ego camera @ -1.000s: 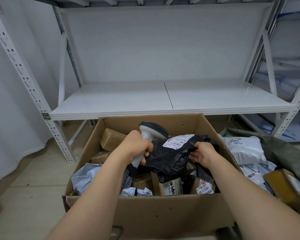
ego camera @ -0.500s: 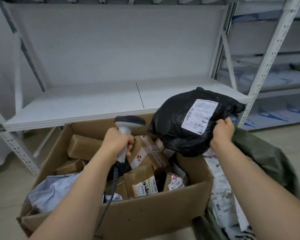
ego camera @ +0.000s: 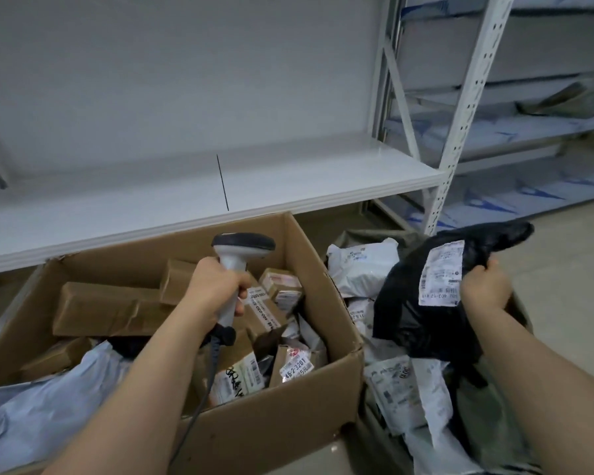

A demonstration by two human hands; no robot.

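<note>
While right hand (ego camera: 484,286) grips black parcel (ego camera: 419,323), scanner (ego camera: 235,265) apart in left hand (ego camera: 216,286).

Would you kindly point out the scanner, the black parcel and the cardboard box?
scanner (ego camera: 233,265): head view, pale neck.
black parcel (ego camera: 405,303): head view, black wrap.
cardboard box (ego camera: 271,437): head view, front wall.

This is a parcel storeroom. White perforated-steel shelving racks (ego camera: 477,80) stand behind a brown cardboard box (ego camera: 271,440) of labelled parcels (ego camera: 107,310), with a grey handheld barcode scanner (ego camera: 235,262) above.
</note>
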